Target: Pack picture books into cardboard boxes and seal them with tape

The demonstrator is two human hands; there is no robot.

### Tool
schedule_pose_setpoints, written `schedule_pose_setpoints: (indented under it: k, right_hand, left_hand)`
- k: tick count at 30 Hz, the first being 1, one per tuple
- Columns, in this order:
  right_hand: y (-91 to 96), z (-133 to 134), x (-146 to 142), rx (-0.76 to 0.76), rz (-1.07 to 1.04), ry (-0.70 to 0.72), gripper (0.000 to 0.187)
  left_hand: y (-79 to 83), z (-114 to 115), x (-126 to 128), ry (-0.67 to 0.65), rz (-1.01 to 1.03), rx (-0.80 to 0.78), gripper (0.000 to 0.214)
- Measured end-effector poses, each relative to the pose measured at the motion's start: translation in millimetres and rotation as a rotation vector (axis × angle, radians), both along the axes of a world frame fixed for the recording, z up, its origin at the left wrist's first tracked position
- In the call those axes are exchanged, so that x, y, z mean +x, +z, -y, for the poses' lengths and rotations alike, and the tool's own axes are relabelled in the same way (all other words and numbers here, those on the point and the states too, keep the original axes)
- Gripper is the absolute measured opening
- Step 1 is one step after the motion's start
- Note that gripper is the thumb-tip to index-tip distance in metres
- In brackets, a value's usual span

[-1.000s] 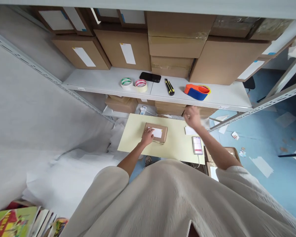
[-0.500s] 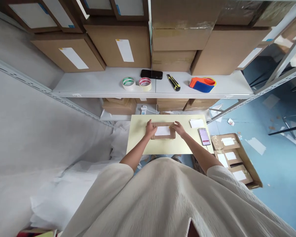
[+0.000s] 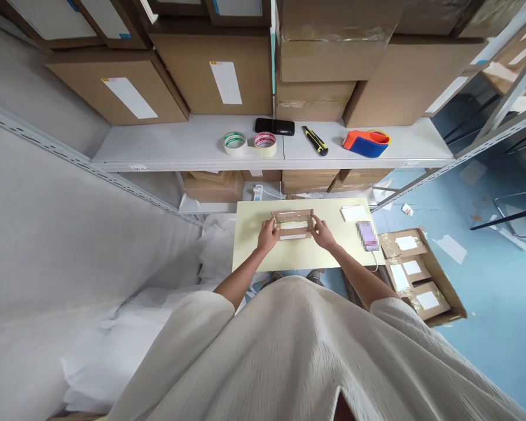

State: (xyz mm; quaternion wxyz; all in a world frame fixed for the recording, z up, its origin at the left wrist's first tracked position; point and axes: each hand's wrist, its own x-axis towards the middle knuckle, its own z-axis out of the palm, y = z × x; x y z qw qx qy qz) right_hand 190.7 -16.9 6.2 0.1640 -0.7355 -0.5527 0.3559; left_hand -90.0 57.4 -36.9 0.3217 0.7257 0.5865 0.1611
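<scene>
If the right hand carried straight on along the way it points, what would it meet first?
The small cardboard box: the right hand holds its right end, so there is no visible gap. Where that line runs beyond the box is unclear, as depth is hard to judge.

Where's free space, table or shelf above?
Table: left of the left hand, and near edge in front of the package. Shelf: left of green-lined roll, right of tape dispenser. Crowded: table's right end, corded phone, white cards; shelf's middle, pink-lined roll, black phone, cutter.
</scene>
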Motion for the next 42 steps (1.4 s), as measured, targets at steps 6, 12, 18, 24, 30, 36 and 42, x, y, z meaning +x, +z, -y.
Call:
schedule_pose_setpoints:
  k: [6,12,18,24,30,36,42]
  right_hand:
    - [6.0,1,-3,-0.107,0.460,0.338,0.072]
    - [8.8,1,-9,-0.163,0.548,0.416,0.087]
    - [9.3,4,0,-0.079,0.474,0.372,0.092]
    - [-3.2,22,58,0.012,0.369,0.181,0.073]
    - [-25.9,42,143,-0.090,0.362,0.092,0.049]
    - [-38.7,38,211,-0.192,0.362,0.078,0.052]
    - [-60.7,8,253,-0.224,0.383,0.176,0.060]
  left_hand:
    - [18.6,16,-6,-0.379,-0.299,0.200,0.060]
    - [26.4,25,3,-0.458,-0.382,0.145,0.075]
    - [37.2,17,13,-0.352,-0.369,0.129,0.057]
    - [48.7,4,45,-0.248,-0.357,0.153,0.049]
    - [58.4,9,111,-0.307,-0.276,0.148,0.050]
    - [55.2,35,187,-0.482,-0.151,0.120,0.053]
    - [32.7,56,247,-0.434,-0.119,-0.062,0.053]
